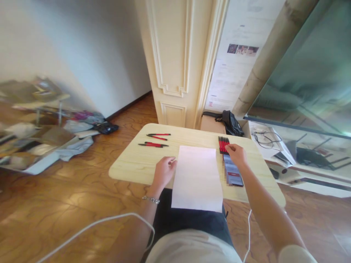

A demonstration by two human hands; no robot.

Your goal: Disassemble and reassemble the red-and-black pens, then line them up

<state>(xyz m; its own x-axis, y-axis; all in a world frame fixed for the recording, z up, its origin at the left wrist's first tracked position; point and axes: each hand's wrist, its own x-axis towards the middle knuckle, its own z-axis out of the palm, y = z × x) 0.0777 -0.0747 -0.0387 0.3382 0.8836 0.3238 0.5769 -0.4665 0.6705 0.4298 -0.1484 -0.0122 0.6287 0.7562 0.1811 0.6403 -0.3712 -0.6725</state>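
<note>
A white sheet of paper [197,177] lies in the middle of a small light wooden table [131,166], its near edge hanging over the table's front. My left hand [164,170] rests at the sheet's left edge with fingers curled together, nothing visible in them. My right hand [236,153] lies on a dark blue pen box [233,173] to the right of the sheet, fingertips closed on the row of red and black pens [222,143] at the box's far end. Several loose red and black pens [155,140] lie at the table's far left.
A cream panelled door [178,62] stands just beyond the table. A black bag [231,122] sits behind the table's right corner. Cluttered shelves and cloth [41,128] fill the left floor. A glass case [301,109] with cables is at right. White cords hang near my lap.
</note>
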